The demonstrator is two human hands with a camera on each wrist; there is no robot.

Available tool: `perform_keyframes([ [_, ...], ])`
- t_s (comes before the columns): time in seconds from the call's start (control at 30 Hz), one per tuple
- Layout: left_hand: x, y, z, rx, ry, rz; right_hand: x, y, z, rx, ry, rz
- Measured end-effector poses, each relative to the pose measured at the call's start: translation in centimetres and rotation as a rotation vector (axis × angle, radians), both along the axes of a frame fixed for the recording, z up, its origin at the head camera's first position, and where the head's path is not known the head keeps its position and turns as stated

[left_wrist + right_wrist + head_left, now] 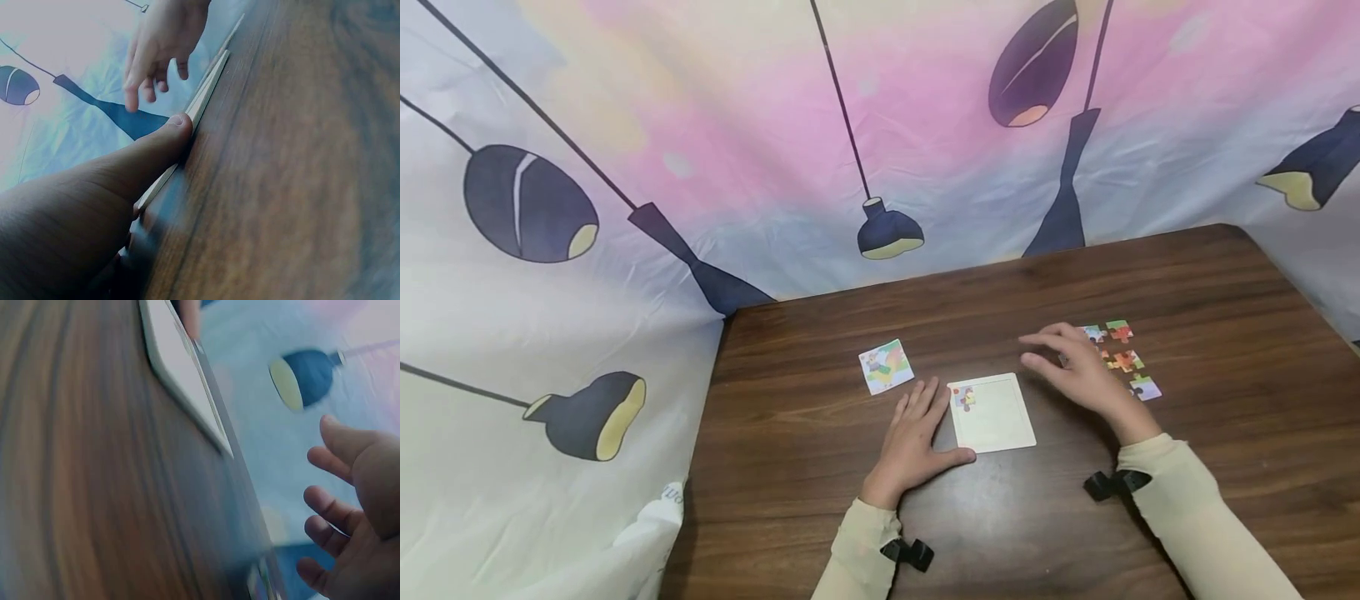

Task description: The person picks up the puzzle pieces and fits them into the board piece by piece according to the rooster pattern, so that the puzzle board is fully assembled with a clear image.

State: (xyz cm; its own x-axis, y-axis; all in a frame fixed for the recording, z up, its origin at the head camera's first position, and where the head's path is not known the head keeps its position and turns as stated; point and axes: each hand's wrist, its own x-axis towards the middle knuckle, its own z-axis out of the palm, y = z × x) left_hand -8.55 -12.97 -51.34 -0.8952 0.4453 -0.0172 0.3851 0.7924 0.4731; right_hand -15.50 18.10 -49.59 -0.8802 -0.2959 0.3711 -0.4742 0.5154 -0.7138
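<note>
Beside puzzle tray (1000, 425), left hand (916, 440) flat.

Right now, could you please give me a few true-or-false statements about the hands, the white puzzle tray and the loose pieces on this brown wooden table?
1. The left hand rests flat beside the white square puzzle tray. True.
2. The tray is full of pieces. False: only one piece sits in its corner.
3. The right hand grips a piece. False: it hovers, holding nothing.
4. The loose colourful puzzle pieces lie right of the tray. True.
</note>
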Motion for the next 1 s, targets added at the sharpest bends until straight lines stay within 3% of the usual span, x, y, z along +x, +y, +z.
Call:
perform_keyframes([
  [0.1, 0.1, 0.0, 0.1, -0.005, 0.005, 0.001, -0.2, 2.1, 0.1, -0.006, -0.024, -0.018],
  [0.3, 0.2, 0.1, 0.1, 0.004, 0.023, -0.007, -1.3, 6.6, 1.1, 0.097, -0.075, -0.060],
  [0.53, 0.3, 0.1, 0.3, 0.011, 0.016, -0.001, -3.0, 10.7, 1.6, 0.231, -0.248, -0.072],
  [0.63, 0.4, 0.1, 0.3, 0.007, 0.012, 0.000, -3.1, 11.4, 1.1, 0.274, -0.281, -0.063],
  [1.0, 0.3, 0.2, 0.2, 0.010, 0.017, 0.009, -3.7, 11.0, 0.4, 0.353, -0.248, -0.083],
])
